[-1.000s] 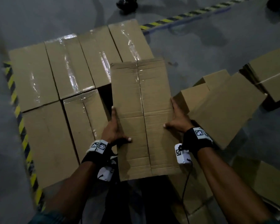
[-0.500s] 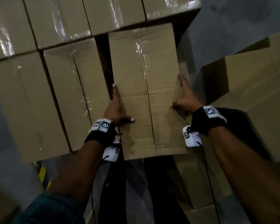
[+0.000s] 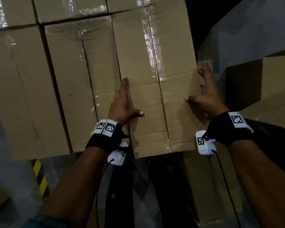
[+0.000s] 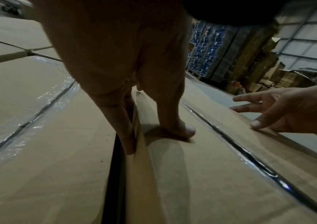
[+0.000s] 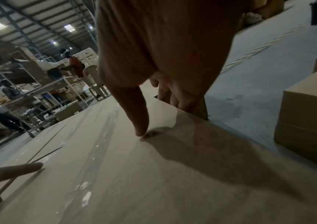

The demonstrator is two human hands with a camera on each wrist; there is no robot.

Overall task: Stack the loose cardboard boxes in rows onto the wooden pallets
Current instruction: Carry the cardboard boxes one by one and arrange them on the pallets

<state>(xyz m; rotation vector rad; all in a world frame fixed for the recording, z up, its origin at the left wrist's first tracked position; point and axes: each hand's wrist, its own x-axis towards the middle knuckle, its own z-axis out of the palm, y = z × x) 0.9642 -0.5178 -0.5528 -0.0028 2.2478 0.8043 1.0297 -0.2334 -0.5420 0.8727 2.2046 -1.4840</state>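
head view: the box point(image 3: 152, 83) sits in the row, long side pointing away, a thin gap from the next box point(image 3: 82, 83). left hand point(image 3: 124, 106) fingers go down that gap; right hand point(image 3: 204, 96) lies open on its right edge.

The stacked boxes point(image 3: 72, 79) are hiding whatever is carrying them. The left hand's point(image 3: 123, 104) fingers point(image 4: 127, 128) are disappearing into the gap beside the held box point(image 3: 155, 79); distant people point(image 5: 73, 63) are blurring.

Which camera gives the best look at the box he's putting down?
The head view: it shows the box's whole taped top, between both hands. The left wrist view shows its left edge and top; the right wrist view, its right part.
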